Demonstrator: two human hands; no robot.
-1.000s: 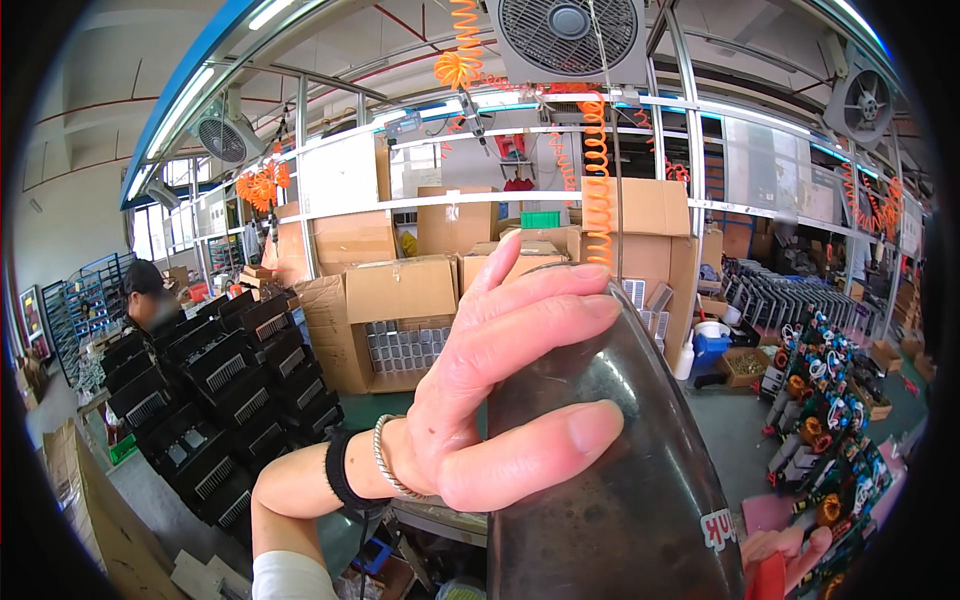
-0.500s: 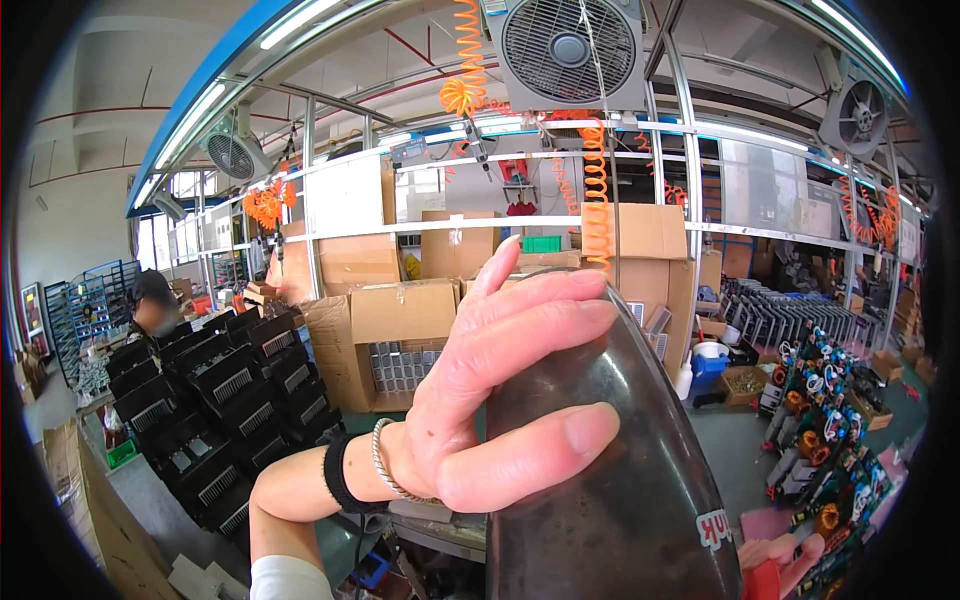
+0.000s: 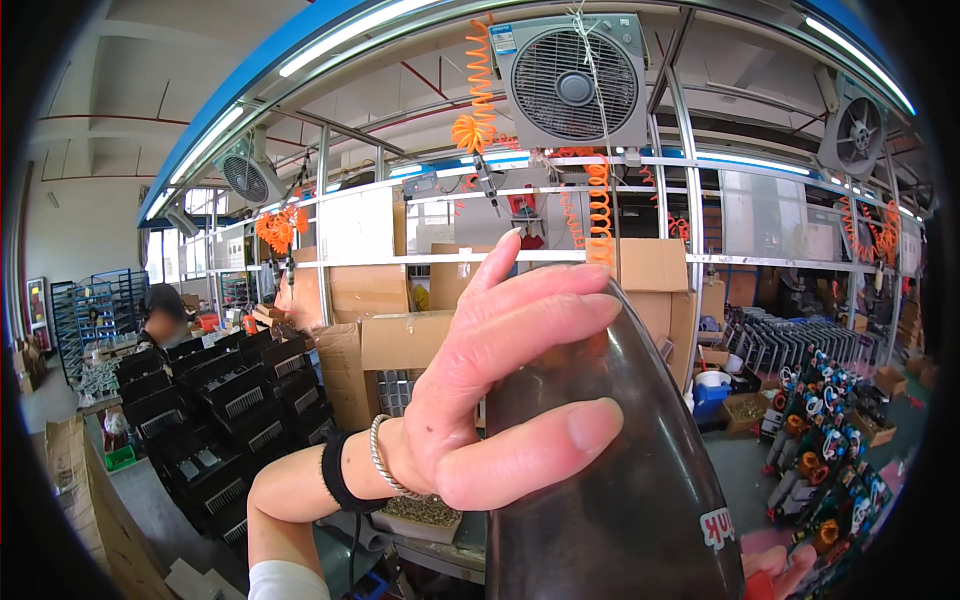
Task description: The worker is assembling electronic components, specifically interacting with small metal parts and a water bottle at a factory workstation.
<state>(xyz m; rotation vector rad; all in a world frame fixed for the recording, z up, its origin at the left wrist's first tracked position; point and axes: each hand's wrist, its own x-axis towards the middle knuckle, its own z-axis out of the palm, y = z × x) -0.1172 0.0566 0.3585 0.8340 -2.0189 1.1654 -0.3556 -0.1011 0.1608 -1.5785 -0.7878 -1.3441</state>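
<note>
My left hand [image 3: 500, 390] comes in from the lower left with a black band and a twisted silver bracelet at the wrist. Its thumb and fingers grip a dark, glossy, curved piece [image 3: 610, 490] held close in front of me. The piece looks smooth and slightly see-through, with a small sticker [image 3: 716, 529] near its right edge; its kind I cannot make out. At the lower right, my right hand [image 3: 790, 572] shows only in part, fingers bent around a red object [image 3: 758, 586]. Most of that object lies hidden behind the dark piece and below the picture's edge.
Stacked black metal housings [image 3: 220, 420] stand at the left. Cardboard boxes [image 3: 390, 340] line the bench beyond my hand, beside a tray of small brass-coloured parts [image 3: 425, 518]. Circuit assemblies [image 3: 825, 480] crowd the right. Orange coiled hoses [image 3: 600, 215] hang overhead; another person [image 3: 163, 315] is far left.
My view has tipped upward slightly, so the background sits lower and the tray of small parts now shows below my wrist. Both hands keep nearly the same position and hold.
</note>
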